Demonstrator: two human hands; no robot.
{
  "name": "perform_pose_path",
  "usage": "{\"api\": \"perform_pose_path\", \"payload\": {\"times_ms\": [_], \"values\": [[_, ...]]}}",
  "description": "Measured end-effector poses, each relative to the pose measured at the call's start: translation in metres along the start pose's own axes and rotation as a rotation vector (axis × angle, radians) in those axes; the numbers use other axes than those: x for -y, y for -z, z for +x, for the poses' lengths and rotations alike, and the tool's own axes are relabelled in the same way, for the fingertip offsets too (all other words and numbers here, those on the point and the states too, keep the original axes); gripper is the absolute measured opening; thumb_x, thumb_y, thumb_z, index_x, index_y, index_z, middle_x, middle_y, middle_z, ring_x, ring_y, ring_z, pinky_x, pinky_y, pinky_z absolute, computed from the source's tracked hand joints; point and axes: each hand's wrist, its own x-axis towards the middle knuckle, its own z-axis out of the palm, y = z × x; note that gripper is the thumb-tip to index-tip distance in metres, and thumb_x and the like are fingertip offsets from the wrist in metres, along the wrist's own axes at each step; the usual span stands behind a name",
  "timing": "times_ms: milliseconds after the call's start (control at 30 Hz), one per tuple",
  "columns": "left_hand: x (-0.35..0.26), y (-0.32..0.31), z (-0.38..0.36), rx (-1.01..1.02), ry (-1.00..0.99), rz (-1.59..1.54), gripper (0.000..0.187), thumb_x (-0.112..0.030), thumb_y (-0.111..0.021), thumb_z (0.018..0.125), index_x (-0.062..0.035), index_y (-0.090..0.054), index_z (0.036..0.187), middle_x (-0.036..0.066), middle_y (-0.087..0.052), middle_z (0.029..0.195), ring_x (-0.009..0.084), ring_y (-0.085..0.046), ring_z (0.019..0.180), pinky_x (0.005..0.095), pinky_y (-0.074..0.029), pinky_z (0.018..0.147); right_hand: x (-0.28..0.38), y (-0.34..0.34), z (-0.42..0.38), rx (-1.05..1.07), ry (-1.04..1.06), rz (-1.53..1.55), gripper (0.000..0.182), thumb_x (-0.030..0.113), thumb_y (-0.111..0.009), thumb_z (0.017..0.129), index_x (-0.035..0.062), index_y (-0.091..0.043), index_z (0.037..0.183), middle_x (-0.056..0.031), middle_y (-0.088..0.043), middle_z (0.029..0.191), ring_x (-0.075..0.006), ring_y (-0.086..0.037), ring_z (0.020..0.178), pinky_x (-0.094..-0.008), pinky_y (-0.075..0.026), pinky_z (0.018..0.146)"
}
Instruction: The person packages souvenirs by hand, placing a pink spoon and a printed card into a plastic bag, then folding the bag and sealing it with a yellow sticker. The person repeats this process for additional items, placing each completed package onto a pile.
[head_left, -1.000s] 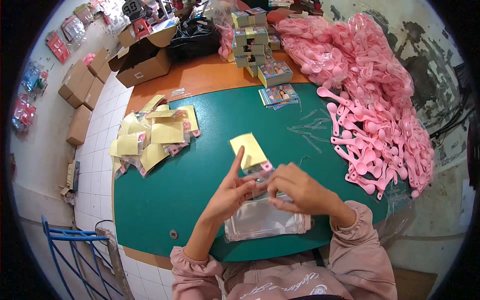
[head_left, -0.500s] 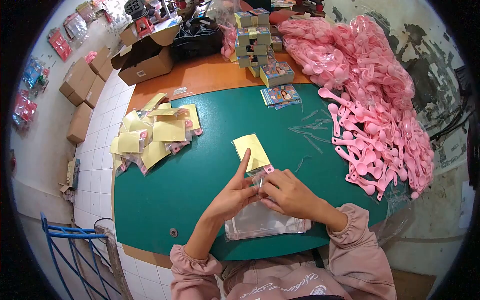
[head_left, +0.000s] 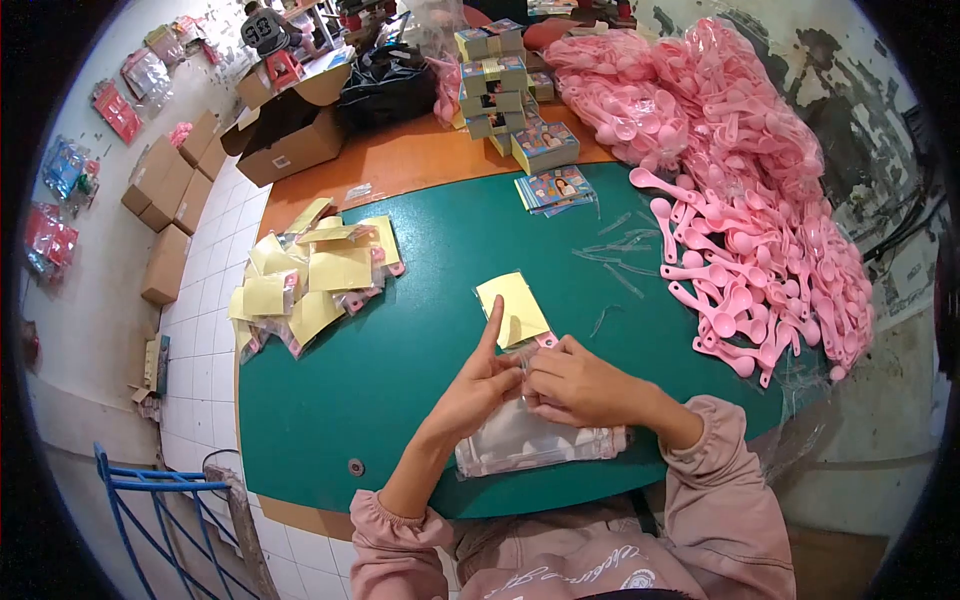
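A clear bag with a yellow card (head_left: 517, 312) and a pink spoon handle (head_left: 546, 340) lies on the green table top. My left hand (head_left: 485, 385) pinches the bag's near end, its index finger stretched over the card. Beside it my right hand (head_left: 572, 385) is closed on the same clear plastic, the fingertips of both hands nearly touching. Under and in front of the hands rests a stack of empty clear bags (head_left: 540, 440).
Packed bags with yellow cards (head_left: 335, 268) are heaped on the left. Loose pink spoons (head_left: 735, 275) cover the right side, below bagged spoons (head_left: 690, 95). Card stacks (head_left: 545, 145) stand at the back. Clear strips (head_left: 625, 245) lie right of centre. A person (head_left: 270, 30) sits far behind.
The view has shifted slightly. Both hands stay at the bag's near end, with the right hand's fingers turned a little and drawn closer to the left hand.
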Motion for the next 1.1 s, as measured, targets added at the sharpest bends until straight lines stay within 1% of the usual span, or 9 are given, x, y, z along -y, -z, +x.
{"api": "perform_pose_path", "payload": {"times_ms": [100,267,333,367,500,633,833,1000,1100], "values": [[-0.005,0.006,0.0,-0.094,-0.061,0.175,0.079,0.012,-0.036,0.082,-0.0271,0.003,0.14,0.019,-0.049,0.111,0.0181,-0.055,0.093,0.0269,-0.048,0.078,-0.008,0.024,-0.004,0.19,-0.012,0.471,0.012,0.015,-0.061,0.077,0.007,-0.052,0.079,-0.005,-0.049,0.08,-0.0193,-0.05,0.08,-0.0313,-0.038,0.07],[-0.018,0.004,-0.003,-0.026,0.003,0.098,0.062,0.011,-0.032,0.084,-0.0159,-0.021,0.138,0.018,-0.045,0.119,0.0223,-0.052,0.106,0.0265,-0.045,0.088,-0.076,0.093,-0.054,-0.426,-0.623,0.7,0.012,0.012,-0.058,0.08,0.0036,-0.05,0.077,0.0007,-0.046,0.081,-0.0088,-0.045,0.074,-0.0248,-0.038,0.066],[-0.015,0.005,-0.001,-0.022,-0.004,0.073,0.058,0.011,-0.031,0.084,-0.0121,-0.025,0.137,0.017,-0.044,0.12,0.0227,-0.051,0.108,0.0265,-0.045,0.089,-0.132,0.092,-0.099,-0.764,-0.823,-0.619,0.018,0.003,-0.051,0.076,0.0011,-0.052,0.093,-0.0094,-0.052,0.088,-0.0231,-0.052,0.081,-0.0341,-0.042,0.073],[-0.014,0.007,0.0,-0.021,-0.002,0.055,0.055,0.011,-0.031,0.084,-0.0083,-0.028,0.135,0.015,-0.043,0.121,0.0231,-0.05,0.11,0.0265,-0.044,0.09,-0.106,0.097,-0.085,-0.646,-1.126,-1.161,0.031,-0.003,-0.048,0.069,0.0002,-0.05,0.099,-0.0154,-0.051,0.098,-0.0316,-0.05,0.093,-0.0391,-0.04,0.082],[-0.008,0.013,0.004,0.006,-0.007,0.034,0.055,0.012,-0.03,0.082,-0.0061,-0.029,0.134,0.013,-0.042,0.123,0.0231,-0.05,0.109,0.0266,-0.045,0.091,-0.093,0.074,-0.057,-0.828,-0.653,-0.526,0.04,-0.008,-0.048,0.059,0.0016,-0.049,0.098,-0.0169,-0.045,0.102,-0.0322,-0.043,0.1,-0.0402,-0.034,0.089],[-0.006,0.014,0.007,-0.028,0.029,0.04,0.057,0.01,-0.031,0.08,-0.0055,-0.028,0.135,0.011,-0.043,0.123,0.0223,-0.053,0.105,0.0267,-0.049,0.084,-0.038,0.025,-0.009,-0.311,-0.251,-0.014,0.039,-0.007,-0.056,0.062,0.0026,-0.047,0.099,-0.0148,-0.042,0.094,-0.0325,-0.044,0.096,-0.0402,-0.039,0.084],[-0.011,0.012,0.002,-0.05,0.072,0.143,0.058,0.007,-0.032,0.08,-0.0078,-0.025,0.136,0.012,-0.05,0.115,0.019,-0.058,0.095,0.0267,-0.052,0.073,-0.041,0.001,-0.011,-0.203,-0.189,0.045,0.028,0.005,-0.067,0.067,0.0058,-0.053,0.092,-0.0112,-0.043,0.092,-0.0261,-0.05,0.084,-0.0314,-0.044,0.073],[-0.012,0.011,0.002,-0.145,0.038,0.224,0.049,0.005,-0.036,0.08,-0.0086,-0.036,0.127,0.014,-0.053,0.109,0.0168,-0.061,0.087,0.0257,-0.053,0.064,-0.041,0.005,-0.008,-0.268,-0.352,0.341,0.015,0.004,-0.063,0.073,0.0036,-0.055,0.087,-0.0087,-0.044,0.093,-0.0193,-0.051,0.084,-0.0278,-0.045,0.071],[-0.004,0.013,0.004,-0.303,-0.19,0.793,0.034,0.002,-0.045,0.08,-0.0067,-0.044,0.112,0.015,-0.052,0.103,0.0176,-0.061,0.08,0.0263,-0.052,0.061,-0.048,-0.003,-0.011,-0.306,-0.444,0.53,0.01,0.007,-0.06,0.078,0.003,-0.056,0.086,-0.0073,-0.044,0.094,-0.0139,-0.051,0.083,-0.025,-0.045,0.07]]}}
